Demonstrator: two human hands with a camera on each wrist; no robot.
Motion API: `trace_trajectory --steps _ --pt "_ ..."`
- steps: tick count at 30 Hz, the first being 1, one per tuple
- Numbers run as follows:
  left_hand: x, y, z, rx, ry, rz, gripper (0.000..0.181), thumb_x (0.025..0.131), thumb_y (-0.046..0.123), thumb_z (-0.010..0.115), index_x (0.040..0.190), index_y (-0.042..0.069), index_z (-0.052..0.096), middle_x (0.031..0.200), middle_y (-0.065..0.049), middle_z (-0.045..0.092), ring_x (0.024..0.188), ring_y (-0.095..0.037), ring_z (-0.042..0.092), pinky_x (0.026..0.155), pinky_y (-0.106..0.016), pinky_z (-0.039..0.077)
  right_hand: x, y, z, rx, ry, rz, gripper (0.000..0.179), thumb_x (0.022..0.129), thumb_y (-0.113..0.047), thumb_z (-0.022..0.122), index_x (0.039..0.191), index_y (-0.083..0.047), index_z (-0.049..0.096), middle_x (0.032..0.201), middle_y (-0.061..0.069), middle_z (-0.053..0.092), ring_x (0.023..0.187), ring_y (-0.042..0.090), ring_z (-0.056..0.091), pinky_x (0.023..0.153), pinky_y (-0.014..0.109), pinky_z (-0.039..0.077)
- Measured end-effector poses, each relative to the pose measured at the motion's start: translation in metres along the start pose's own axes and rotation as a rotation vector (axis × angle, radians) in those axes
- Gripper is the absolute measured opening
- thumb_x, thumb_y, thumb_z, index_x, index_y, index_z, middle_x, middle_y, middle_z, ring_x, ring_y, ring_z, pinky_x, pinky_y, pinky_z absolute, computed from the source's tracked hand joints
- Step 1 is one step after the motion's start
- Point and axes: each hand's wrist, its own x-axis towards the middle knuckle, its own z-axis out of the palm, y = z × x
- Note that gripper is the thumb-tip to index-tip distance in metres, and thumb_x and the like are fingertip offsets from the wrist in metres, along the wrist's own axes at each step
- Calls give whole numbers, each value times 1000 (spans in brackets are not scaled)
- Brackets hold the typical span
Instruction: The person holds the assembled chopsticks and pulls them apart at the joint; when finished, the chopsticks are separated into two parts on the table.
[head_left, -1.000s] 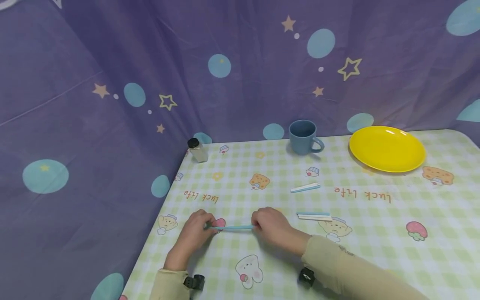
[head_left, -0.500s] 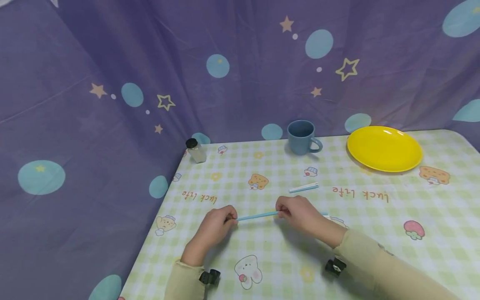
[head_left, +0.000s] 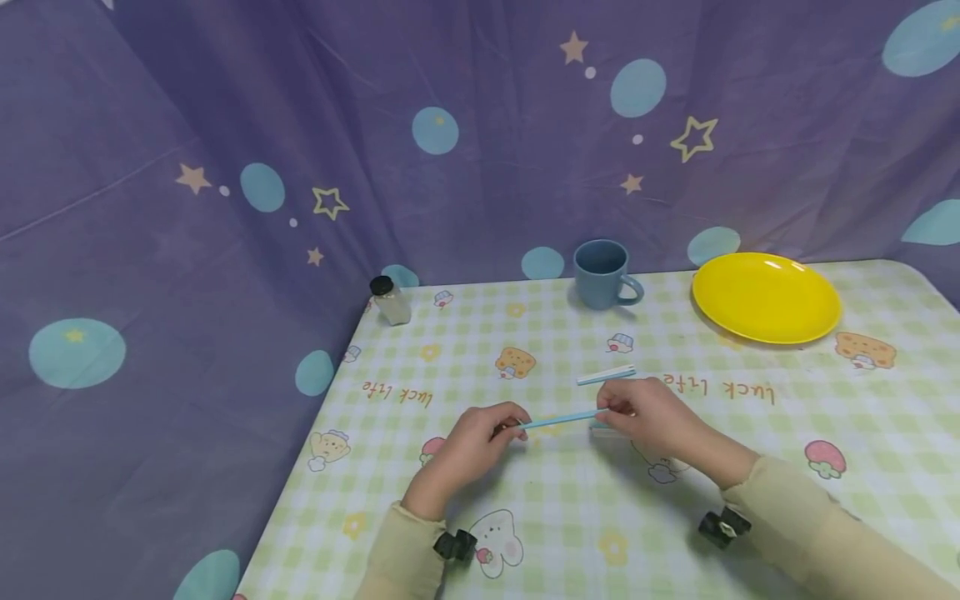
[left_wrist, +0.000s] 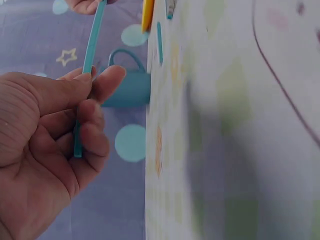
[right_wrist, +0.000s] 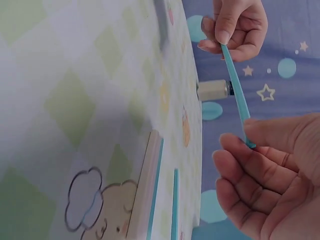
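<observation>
A thin light-blue plastic stick (head_left: pixel 561 418) is stretched between both hands, held above the table. My left hand (head_left: pixel 480 442) pinches one end between thumb and fingers; in the left wrist view the end of the stick (left_wrist: pixel 78 142) pokes out past the curled fingers. At the other end, the thumb and fingertips of my right hand (head_left: pixel 660 417) pinch it, with the remaining fingers loosely bent in the right wrist view. Beneath the right hand lie white and blue sticks (head_left: pixel 609 432), partly covered by it. Just beyond are a white and a blue stick (head_left: pixel 606 375) side by side.
A blue mug (head_left: pixel 602 275) stands at the back edge, its handle toward the right. Right of it lies a yellow plate (head_left: pixel 767 298). A small jar with a black lid (head_left: pixel 391 301) occupies the back left corner. Behind the table hangs a purple curtain (head_left: pixel 480 200).
Both hands have moved right and a little away from the body, carrying the light-blue stick between them. The right hand now covers part of the nearer sticks.
</observation>
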Motion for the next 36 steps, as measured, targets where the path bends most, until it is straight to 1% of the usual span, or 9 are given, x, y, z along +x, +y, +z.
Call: trace_trajectory --steps 4,8,11,14,18,20,25,31,36 --pt "7 6 5 -19 -38 19 16 96 3 59 107 14 67 92 0 73 83 -20 68 71 -23 48 -3 5 -3 -3 21 19 16 88 -14 73 79 -19 61 69 -12 56 64 6 49 62 26 43" --pt "11 9 9 -26 -51 51 18 97 4 58 109 14 67 93 -2 73 82 -20 68 70 -22 48 -4 9 -2 10 22 32 13 87 -14 74 81 -20 64 63 -11 49 58 6 42 58 24 37" --pt "15 10 13 -33 -47 69 17 97 4 59 108 14 67 92 -2 73 79 -20 67 68 -21 47 -5 10 -1 36 13 15 8 87 -13 74 83 -17 68 67 -12 56 59 5 44 58 23 40" --pt "20 12 19 -38 -38 89 16 96 5 60 106 14 68 91 -1 72 78 -20 67 68 -20 47 -6 10 1 56 5 -5 3 87 -15 74 86 -14 72 77 -12 64 63 4 50 62 24 45" --pt "27 18 26 -40 -24 116 14 95 6 62 105 14 69 91 3 72 78 -18 67 68 -18 47 -6 9 6 59 10 -43 1 88 -15 73 88 -15 74 85 -12 68 71 4 56 66 26 49" --pt "29 20 29 -48 -21 120 14 95 7 62 105 14 70 91 4 72 77 -18 67 67 -17 47 -6 8 8 51 13 -64 5 88 -14 73 91 -18 75 88 -12 69 75 3 59 67 26 50" --pt "33 24 34 -70 -26 130 16 95 7 62 106 15 70 91 2 72 80 -17 68 69 -16 47 -5 8 12 19 21 -96 10 87 -15 74 94 -22 75 91 -13 71 83 3 64 71 27 53" --pt "35 24 38 -76 -19 148 16 96 8 61 106 16 71 90 6 72 83 -14 69 72 -15 47 -6 10 13 7 25 -123 7 89 -17 72 94 -21 75 91 -12 71 82 2 64 70 29 53" --pt "36 23 41 -115 0 146 17 96 8 61 105 17 72 91 10 72 81 -15 67 71 -16 47 -7 11 12 -5 46 -137 6 90 -18 71 94 -20 76 90 -8 72 80 2 63 69 27 53"
